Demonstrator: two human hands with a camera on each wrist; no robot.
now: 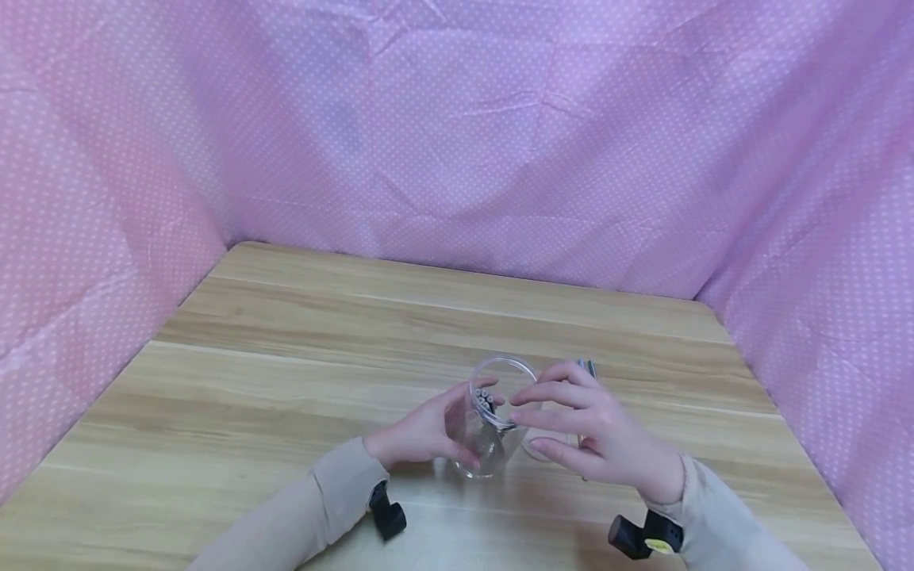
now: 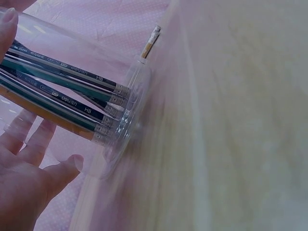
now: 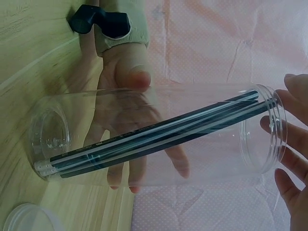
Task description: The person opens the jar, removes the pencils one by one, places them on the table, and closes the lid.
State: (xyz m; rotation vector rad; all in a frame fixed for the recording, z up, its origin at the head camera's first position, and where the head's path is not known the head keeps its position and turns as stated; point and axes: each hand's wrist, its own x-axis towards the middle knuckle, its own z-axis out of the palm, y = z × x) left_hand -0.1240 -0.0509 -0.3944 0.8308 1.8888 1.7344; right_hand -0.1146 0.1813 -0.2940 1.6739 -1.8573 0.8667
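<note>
A tall clear plastic jar [image 1: 500,456] stands a little tilted over the table, with several dark striped pencils [image 3: 159,132] leaning inside it. Their metal-banded ends [image 2: 110,113] rest at the jar's base. My left hand [image 1: 428,428] grips the jar's side, thumb in front and fingers behind. At the open rim, my right hand [image 1: 593,420] spreads its fingers, fingertips right at the edge. A clear round lid [image 3: 31,219] lies on the table beside the jar, partly hidden by the right hand in the head view.
Beyond the right hand, the ends of a few more pencils [image 1: 589,368] show. The wood-patterned table [image 1: 300,341] is bordered by pink dotted cloth [image 1: 457,143] at the back and sides. Each wrist wears a small black camera [image 1: 388,514].
</note>
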